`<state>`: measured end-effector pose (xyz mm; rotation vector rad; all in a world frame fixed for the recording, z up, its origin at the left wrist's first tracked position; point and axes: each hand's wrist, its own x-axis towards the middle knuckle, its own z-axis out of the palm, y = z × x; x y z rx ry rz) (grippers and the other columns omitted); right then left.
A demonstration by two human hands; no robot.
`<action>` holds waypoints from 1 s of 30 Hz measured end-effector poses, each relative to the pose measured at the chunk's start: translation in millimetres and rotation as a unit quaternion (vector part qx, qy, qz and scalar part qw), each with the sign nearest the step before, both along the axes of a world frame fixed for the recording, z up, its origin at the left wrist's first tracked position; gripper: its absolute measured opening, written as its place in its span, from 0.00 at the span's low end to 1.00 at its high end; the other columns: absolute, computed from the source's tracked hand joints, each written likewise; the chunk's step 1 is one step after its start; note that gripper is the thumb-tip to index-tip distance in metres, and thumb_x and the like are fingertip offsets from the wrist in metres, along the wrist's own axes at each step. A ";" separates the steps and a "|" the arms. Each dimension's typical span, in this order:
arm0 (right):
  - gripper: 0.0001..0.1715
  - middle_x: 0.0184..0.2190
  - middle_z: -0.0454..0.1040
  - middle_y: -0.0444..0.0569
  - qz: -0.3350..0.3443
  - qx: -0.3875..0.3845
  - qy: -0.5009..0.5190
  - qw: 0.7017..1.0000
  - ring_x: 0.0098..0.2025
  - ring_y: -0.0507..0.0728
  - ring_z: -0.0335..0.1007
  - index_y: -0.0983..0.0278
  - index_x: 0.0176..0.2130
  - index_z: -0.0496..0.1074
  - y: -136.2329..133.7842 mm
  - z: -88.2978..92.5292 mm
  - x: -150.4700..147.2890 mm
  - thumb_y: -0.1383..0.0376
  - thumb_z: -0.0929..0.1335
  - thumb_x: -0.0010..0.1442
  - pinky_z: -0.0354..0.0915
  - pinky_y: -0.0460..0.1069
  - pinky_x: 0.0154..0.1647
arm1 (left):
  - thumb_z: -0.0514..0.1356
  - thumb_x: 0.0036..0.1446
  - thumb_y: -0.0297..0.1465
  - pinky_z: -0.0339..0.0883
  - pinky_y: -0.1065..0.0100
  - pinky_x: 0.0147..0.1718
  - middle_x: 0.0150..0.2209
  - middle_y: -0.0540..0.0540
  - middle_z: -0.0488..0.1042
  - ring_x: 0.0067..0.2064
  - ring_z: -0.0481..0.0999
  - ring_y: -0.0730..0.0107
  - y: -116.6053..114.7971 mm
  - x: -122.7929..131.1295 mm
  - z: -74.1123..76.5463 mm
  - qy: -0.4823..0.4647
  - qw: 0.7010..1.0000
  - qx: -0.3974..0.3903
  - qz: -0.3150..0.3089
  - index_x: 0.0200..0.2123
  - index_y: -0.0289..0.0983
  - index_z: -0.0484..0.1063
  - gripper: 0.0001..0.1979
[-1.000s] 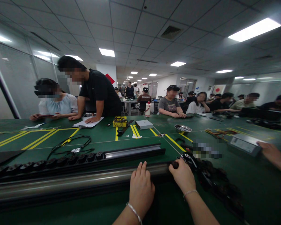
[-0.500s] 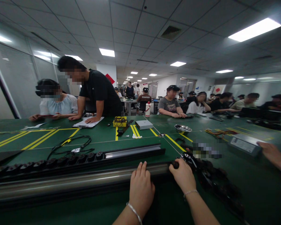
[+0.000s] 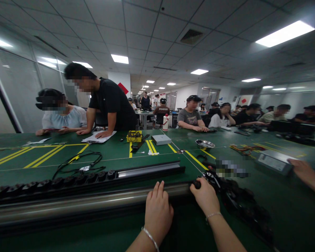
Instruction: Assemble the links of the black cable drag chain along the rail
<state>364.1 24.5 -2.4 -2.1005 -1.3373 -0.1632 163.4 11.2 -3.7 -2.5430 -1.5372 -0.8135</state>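
A long shiny metal rail [image 3: 99, 203] with a black base runs across the near table from the left. My left hand [image 3: 159, 213] lies over its right part, fingers stretched across the top and thumb on the near side, holding it. At the rail's right end, my right hand [image 3: 206, 197] pinches a small black rounded piece [image 3: 196, 184] against the metal. Behind lies a second black rail [image 3: 152, 170] with a row of black knob-like parts [image 3: 81, 179] fitted along its left portion. To the right of my right hand is a dark pile of similar black parts [image 3: 246, 203].
On the green table [image 3: 136, 159] lie a coiled black cable [image 3: 78, 162], a yellow box [image 3: 134, 136], a grey box [image 3: 161, 140] and a steel bowl [image 3: 205, 144]. Another person's hand [image 3: 306, 175] touches a metal case [image 3: 274, 161] at right. Several people sit or stand beyond.
My hands and both rails stay in place. A seated person at left shifts head and hands slightly. The other person's hand at right moves a little left.
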 end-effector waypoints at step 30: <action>0.13 0.36 0.71 0.49 -0.016 -0.016 0.012 1.000 0.39 0.58 0.66 0.61 0.36 0.66 -2.3 2.8 -0.8 0.60 0.61 0.50 0.60 0.50 0.39 | 0.52 0.48 0.24 0.55 0.56 0.53 0.57 0.44 0.61 0.60 0.55 0.60 0.1 1.7 -1.7 -0.015 1.000 0.004 -0.005 0.38 0.38 0.68 0.12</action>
